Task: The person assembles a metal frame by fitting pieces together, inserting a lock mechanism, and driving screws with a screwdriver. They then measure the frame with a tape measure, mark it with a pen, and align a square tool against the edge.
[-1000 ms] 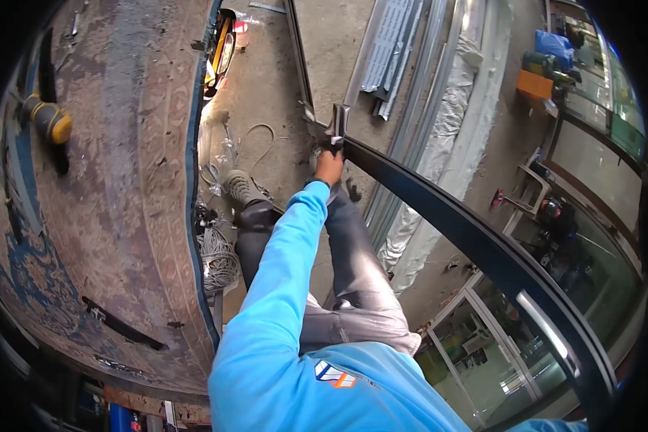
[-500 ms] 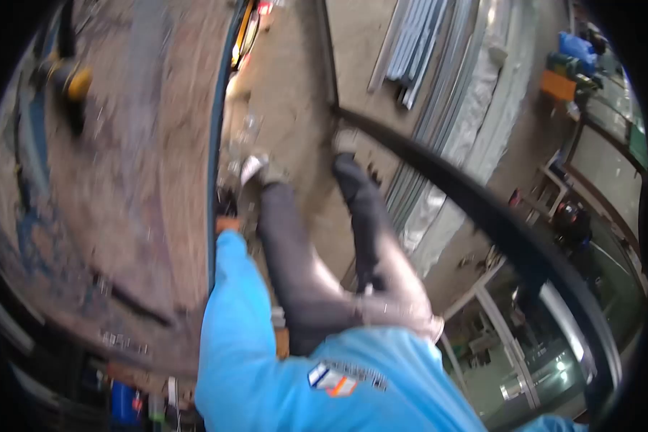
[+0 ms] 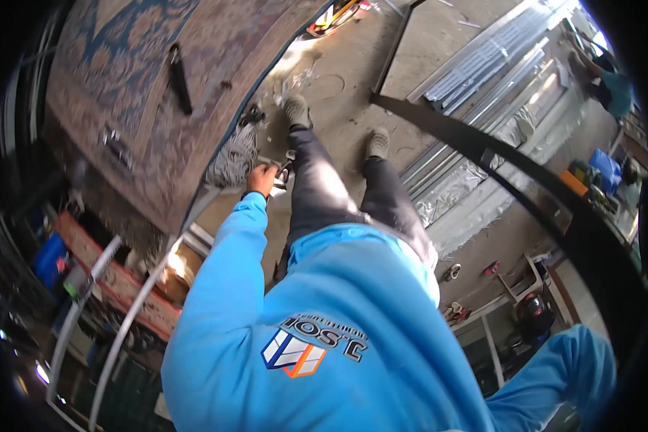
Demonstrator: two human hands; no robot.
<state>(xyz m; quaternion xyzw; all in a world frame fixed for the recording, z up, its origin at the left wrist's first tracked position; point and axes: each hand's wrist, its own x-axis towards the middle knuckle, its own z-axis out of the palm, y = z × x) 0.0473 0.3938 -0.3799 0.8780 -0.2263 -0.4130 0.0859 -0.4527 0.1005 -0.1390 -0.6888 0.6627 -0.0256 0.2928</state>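
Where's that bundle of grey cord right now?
In the head view, left of centre: the grey cord bundle sits beside the edge of the carpet-covered table, just up and left of the left hand.

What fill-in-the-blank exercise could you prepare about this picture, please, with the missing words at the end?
1. The person's only visible hand is the ____ one.
2. The colour of the person's sweatshirt is ____.
3. The number of the person's shoes in view is ____.
4. The long dark frame is in the ____ half of the picture.

Missing words: left; blue; two; right.
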